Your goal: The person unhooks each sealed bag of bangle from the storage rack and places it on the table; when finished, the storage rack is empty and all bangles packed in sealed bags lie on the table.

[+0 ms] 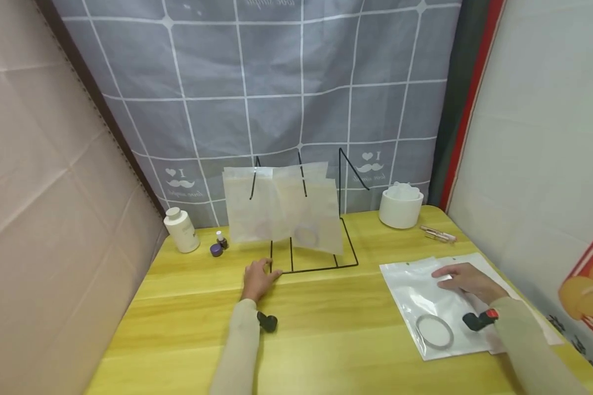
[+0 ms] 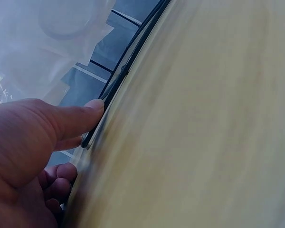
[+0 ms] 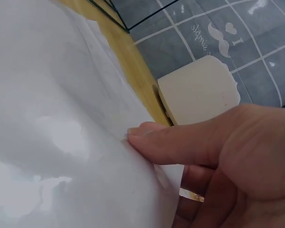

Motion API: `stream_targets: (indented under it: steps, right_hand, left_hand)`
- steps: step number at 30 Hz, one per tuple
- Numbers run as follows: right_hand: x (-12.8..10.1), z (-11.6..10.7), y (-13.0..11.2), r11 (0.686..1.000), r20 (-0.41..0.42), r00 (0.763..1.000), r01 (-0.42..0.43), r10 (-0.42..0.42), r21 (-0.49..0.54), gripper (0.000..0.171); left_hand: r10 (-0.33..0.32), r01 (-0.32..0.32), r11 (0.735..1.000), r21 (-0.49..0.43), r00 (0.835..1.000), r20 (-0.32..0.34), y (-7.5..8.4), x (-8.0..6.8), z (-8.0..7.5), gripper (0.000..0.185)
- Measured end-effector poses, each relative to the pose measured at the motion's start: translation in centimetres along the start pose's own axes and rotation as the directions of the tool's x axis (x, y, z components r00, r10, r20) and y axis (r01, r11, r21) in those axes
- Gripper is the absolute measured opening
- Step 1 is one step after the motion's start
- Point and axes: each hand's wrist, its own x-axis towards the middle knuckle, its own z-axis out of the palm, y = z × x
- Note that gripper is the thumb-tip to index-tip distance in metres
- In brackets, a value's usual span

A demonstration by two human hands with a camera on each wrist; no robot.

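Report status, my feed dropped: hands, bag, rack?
Left hand touching wire rack base corner. Right hand resting on flat plastic bag, ring inside. Nothing between them.

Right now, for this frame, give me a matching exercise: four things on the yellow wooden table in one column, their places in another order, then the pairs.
Things:
1. white plastic bottle
2. round white ceramic pot
3. clear plastic bag with a ring inside
4. black wire rack

Places:
A. under the right hand
B. back left corner
C. touched at its base by the left hand
D. back right, near the curtain

Pairs: 1-B, 2-D, 3-A, 4-C
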Motion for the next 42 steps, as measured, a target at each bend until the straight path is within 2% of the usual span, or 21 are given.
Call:
stream_targets:
  steps: [5,10,14,20,26,30,33,34,37,38,40,42]
  right_hand:
    - [0.3,0.2,0.2,0.993,-0.054,0.997,0.045,-0.051,-0.105,0.037]
    - [0.4,0.4,-0.2,0.985,-0.094,0.995,-0.041,0.025,-0.168,0.041]
    - [0.2,0.7,0.2,0.987,-0.098,0.994,-0.059,0.045,-0.152,0.047]
    - [0.1,0.8,1.0,0.994,-0.05,0.995,-0.091,0.088,-0.061,0.05]
    - [0.0,0.7,0.8,0.995,-0.058,0.997,-0.057,0.052,-0.08,0.045]
    - [0.5,1.1,-0.9,0.989,-0.129,0.991,0.012,-0.031,-0.146,0.035]
    - [1.2,1.9,-4.3,0.977,-0.232,0.96,0.116,-0.157,-0.181,0.027]
    - [1.4,2.3,-5.7,0.97,-0.27,0.941,0.156,-0.203,-0.186,0.025]
    - [2.0,3.6,-9.9,0.937,-0.36,0.865,0.316,-0.349,-0.148,0.023]
    - [2.2,4.0,-11.3,0.922,-0.372,0.844,0.37,-0.386,-0.117,0.023]
    - [2.6,5.1,-14.0,0.871,-0.386,0.793,0.486,-0.472,-0.069,0.023]
    - [3.2,6.2,-16.9,0.803,-0.377,0.742,0.595,-0.554,-0.008,0.024]
  left_hand:
    - [-0.006,0.006,1.0,0.01,1.0,0.012,0.2,0.1,-0.3,0.05]
    - [-0.007,0.007,1.0,0.01,1.0,0.01,0.3,0.0,-0.4,0.049]
    - [-0.008,0.008,1.0,0.01,1.0,0.018,0.2,0.0,-0.3,0.049]
    - [-0.002,0.001,1.0,0.014,1.0,0.013,0.1,-0.2,-0.5,0.048]
    - [0.011,-0.011,1.0,0.004,1.0,0.012,0.2,-0.3,-0.5,0.049]
    - [0.01,-0.01,1.0,0.013,1.0,0.006,0.0,-0.4,-0.6,0.049]
    - [0.012,-0.012,1.0,0.016,1.0,-0.003,-0.2,-0.4,-0.8,0.049]
    - [0.017,-0.017,1.0,0.016,1.0,-0.004,-0.3,-0.4,-0.8,0.049]
    - [0.024,-0.023,1.0,0.008,1.0,-0.008,-0.1,-0.3,-0.5,0.049]
    - [0.027,-0.027,1.0,0.005,1.0,-0.007,-0.1,-0.4,-0.4,0.049]
    - [0.026,-0.026,1.0,-0.001,1.0,-0.005,0.0,-0.5,-0.3,0.049]
    - [0.023,-0.023,1.0,-0.006,1.0,-0.006,-0.1,-0.5,-0.4,0.049]
